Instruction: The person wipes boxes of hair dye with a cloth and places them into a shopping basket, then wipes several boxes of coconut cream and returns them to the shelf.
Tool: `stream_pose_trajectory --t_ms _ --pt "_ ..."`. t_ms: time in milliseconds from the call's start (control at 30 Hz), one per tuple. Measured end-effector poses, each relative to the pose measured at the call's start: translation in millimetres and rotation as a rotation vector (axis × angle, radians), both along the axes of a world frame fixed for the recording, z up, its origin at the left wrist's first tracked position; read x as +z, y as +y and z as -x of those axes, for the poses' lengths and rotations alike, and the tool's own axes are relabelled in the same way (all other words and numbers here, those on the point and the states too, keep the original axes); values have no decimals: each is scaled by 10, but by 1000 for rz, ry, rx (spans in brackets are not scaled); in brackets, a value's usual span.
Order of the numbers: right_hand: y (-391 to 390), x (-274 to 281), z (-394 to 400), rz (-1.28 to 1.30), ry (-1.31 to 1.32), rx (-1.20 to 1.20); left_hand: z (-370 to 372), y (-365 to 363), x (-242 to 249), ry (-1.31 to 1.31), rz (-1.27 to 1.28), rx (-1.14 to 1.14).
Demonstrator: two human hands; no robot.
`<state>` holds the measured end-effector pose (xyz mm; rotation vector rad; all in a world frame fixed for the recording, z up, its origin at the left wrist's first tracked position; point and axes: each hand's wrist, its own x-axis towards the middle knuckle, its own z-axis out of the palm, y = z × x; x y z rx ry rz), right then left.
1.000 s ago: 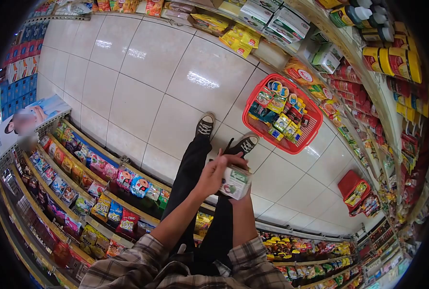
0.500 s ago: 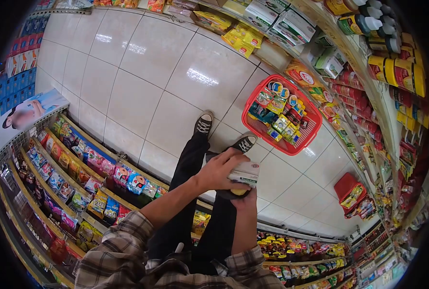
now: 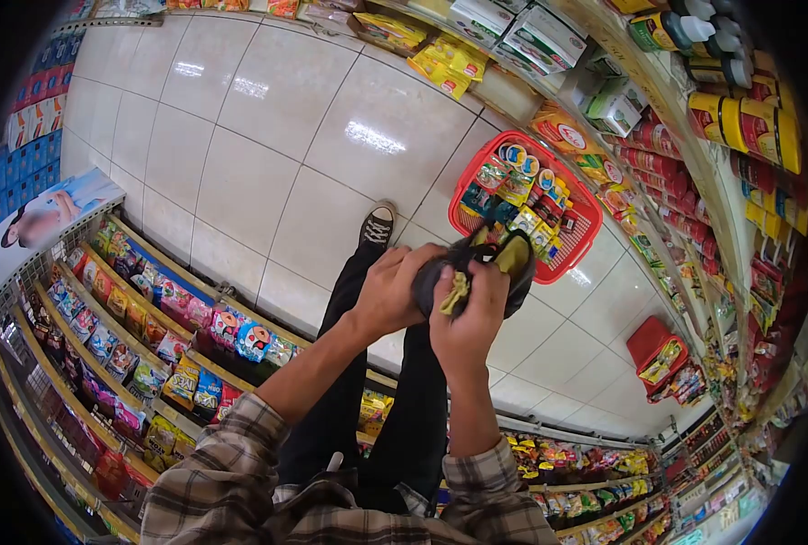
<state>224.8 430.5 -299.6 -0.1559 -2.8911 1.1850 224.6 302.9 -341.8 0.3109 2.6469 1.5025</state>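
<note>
A dark pouch or bag (image 3: 520, 289) with a yellow-green lining hangs between my two hands, its mouth partly open. My left hand (image 3: 395, 289) is wrapped round its left side. My right hand (image 3: 470, 318) pinches its near edge, where a crumpled piece of the yellowish lining (image 3: 456, 295) shows by the thumb. What lies inside the pouch is hidden. Just beyond it, a red basket (image 3: 588, 238) on the floor holds small packets, sachets and round-lidded cups (image 3: 523, 164).
Shelves of snack packets (image 3: 186, 377) run along the left and below. On the right, shelves carry yellow-labelled jars (image 3: 758, 127) and boxes (image 3: 545, 38). A smaller red container (image 3: 651, 345) stands at the lower right. My shoe (image 3: 378, 225) rests on the tiled floor.
The white box that was in my hands is out of sight. The dark pouch has come up to the right, opened wider, and my right hand has moved up onto its edge.
</note>
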Motion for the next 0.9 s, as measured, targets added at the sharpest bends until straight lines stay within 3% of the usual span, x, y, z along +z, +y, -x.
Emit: stream_pose_trajectory --t_ms 100,233,333,433,467,533,600,667,767,867,900 --pt "58 -105 59 41 -170 -109 -66 -80 50 -15 4 8" --pt "391 -664 -196 78 -491 -206 -116 -216 53 -99 -13 -27" --pt "633 -1014 -521 -9 -697 -177 202 -241 158 -355 -173 143" --pt "684 -1197 -1022 -60 -794 -186 825 -369 -26 -148 -35 125" --pt "689 -1297 -1232 -47 -792 -202 1124 -399 -79 67 53 121" --pt "643 -1304 -1354 77 -911 -235 1624 -412 -257 -51 -224 188" --pt "573 -1334 -1506 94 -970 -217 2125 -434 -299 103 -246 118" --pt "552 -1424 -1671 107 -1047 -208 2495 -414 -304 246 9 90" --pt "539 -1514 -1837 118 -1149 -205 2881 -315 -182 -11 -202 -29" --pt "496 -1468 -1878 116 -1163 -213 3101 -257 -800 284 -200 76" --pt "494 -1460 -1879 138 -1158 -228 3075 -210 -782 258 -211 164"
